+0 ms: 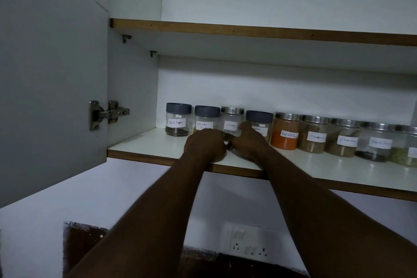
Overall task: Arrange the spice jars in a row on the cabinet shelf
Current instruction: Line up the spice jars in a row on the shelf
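Note:
Several labelled spice jars stand in a row at the back of the lower cabinet shelf. From the left they are Black Pepper, Coriander Powder, Cloves, a grey-lidded jar, then Red Chilli Powder. My left hand is curled over the base of the coriander jar. My right hand wraps the lower left of the grey-lidded jar, thumb raised beside the cloves jar. The two hands touch in front of the cloves jar, hiding its base.
More steel-lidded jars continue the row to the right edge. The cabinet door stands open at the left on a metal hinge. An upper shelf hangs above. A wall socket plate sits below the cabinet.

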A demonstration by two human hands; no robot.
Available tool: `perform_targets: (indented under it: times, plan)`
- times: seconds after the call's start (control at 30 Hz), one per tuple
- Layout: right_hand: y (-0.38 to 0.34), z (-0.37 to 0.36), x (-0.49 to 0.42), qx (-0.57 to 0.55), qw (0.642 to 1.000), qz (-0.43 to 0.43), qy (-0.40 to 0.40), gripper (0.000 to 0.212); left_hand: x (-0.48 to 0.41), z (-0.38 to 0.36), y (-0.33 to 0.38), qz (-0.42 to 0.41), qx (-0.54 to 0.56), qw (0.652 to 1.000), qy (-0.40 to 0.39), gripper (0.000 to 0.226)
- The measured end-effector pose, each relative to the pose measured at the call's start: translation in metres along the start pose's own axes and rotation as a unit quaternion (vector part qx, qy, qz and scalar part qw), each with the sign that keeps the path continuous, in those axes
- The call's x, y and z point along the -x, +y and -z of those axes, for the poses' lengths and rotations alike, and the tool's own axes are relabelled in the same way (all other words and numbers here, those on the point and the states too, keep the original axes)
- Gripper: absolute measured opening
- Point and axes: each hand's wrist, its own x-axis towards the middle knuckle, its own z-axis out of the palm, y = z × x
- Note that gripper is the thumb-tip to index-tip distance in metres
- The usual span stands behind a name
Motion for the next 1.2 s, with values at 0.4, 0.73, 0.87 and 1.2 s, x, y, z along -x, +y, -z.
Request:
perform_targets:
  times: [0.4,0.73,0.87,1.2]
  plan:
    - [-0.002,0.000,0.005,0.007,0.999,0.034,0.016,0.074,0.000,0.001,0.000,0.007,0.013,1.000,-0.008,0.036]
    - [-0.007,0.001,0.013,0.042,0.998,0.039,0.009,0.071,-0.007,0.003,-0.002,0.005,0.028,0.999,-0.013,0.041]
    - [-0.007,-0.002,0.012,0.061,0.997,0.049,0.009,0.067,-0.018,0.003,-0.003,0.006,0.078,0.989,0.124,0.047]
    - [-0.004,-0.003,0.008,0.050,0.997,0.056,0.019,0.073,-0.056,0.017,-0.009,0.013,-0.101,0.984,0.148,0.077]
